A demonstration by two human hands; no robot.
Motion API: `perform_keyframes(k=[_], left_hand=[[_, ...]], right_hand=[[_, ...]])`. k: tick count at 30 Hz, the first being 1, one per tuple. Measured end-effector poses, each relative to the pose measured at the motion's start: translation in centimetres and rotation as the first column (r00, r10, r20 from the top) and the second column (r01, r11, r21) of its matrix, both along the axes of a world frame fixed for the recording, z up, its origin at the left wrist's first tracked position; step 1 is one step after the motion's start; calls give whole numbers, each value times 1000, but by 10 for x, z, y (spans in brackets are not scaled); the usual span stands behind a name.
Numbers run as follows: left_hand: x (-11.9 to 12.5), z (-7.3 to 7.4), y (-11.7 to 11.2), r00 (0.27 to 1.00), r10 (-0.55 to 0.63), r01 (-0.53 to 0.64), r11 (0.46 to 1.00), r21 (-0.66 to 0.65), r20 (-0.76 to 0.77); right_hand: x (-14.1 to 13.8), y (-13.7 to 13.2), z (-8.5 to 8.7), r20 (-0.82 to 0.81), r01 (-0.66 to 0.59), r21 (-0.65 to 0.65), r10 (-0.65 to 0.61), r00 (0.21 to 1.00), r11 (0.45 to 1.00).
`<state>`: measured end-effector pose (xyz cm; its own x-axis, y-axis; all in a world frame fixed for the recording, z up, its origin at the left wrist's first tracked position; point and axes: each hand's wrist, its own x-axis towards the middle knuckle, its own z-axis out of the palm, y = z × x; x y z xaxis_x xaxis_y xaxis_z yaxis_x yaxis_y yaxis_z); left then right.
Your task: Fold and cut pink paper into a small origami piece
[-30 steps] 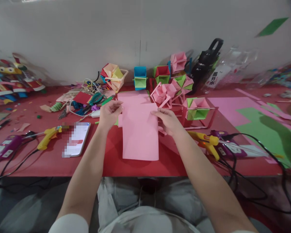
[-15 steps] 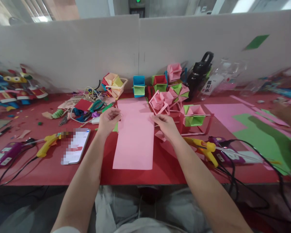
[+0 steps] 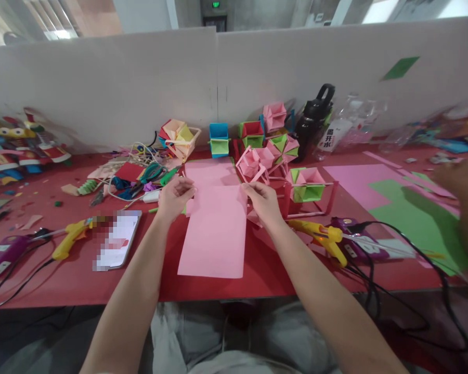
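A pink sheet of paper (image 3: 214, 234) hangs between my two hands, its lower edge near the front of the red table (image 3: 269, 275). My left hand (image 3: 176, 197) pinches the upper left corner between thumb and fingers. At the upper right corner, my right hand (image 3: 260, 200) holds it the same way. Behind it lies another pink sheet (image 3: 210, 172), partly covered. Folded paper boxes on frames stand beyond: a pink and green one (image 3: 307, 187) right of my right hand, a pink one (image 3: 253, 162), and a blue and green one (image 3: 219, 143).
Left are a phone (image 3: 120, 241) and a yellow glue gun (image 3: 70, 239); right, another glue gun (image 3: 320, 236) with black cables. Scissors (image 3: 152, 174) lie among scraps. A black bottle (image 3: 315, 117) stands behind. Another person's hand (image 3: 458, 182) is over green paper (image 3: 409, 213).
The held sheet has come slightly down and toward me, showing a bigger gap from the sheet behind. Both hands keep their pinch. The whole view has shifted a little.
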<state>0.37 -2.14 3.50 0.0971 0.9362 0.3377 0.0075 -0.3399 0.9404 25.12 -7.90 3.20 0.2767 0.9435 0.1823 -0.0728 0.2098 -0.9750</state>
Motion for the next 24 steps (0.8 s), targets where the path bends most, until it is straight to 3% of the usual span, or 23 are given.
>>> perform_keyframes(k=[6, 11, 17, 22, 24], left_hand=[[1, -1, 1, 1000, 0, 0, 1000, -7, 0], [0, -1, 3, 999, 38, -38, 999, 15, 18], [-1, 0, 3, 995, 103, -103, 994, 33, 19], [-2, -2, 7, 988, 138, -142, 988, 58, 62], [-3, -2, 8, 984, 161, -167, 983, 77, 81]], right_hand=[[0, -1, 2, 29, 35, -25, -34, 999, 999], [0, -3, 3, 20, -174, -155, 179, 984, 972], [1, -6, 6, 356, -1, -106, 39, 934, 994], [1, -8, 9, 297, -202, -92, 220, 929, 975], [0, -8, 7, 301, -201, -110, 225, 927, 973]])
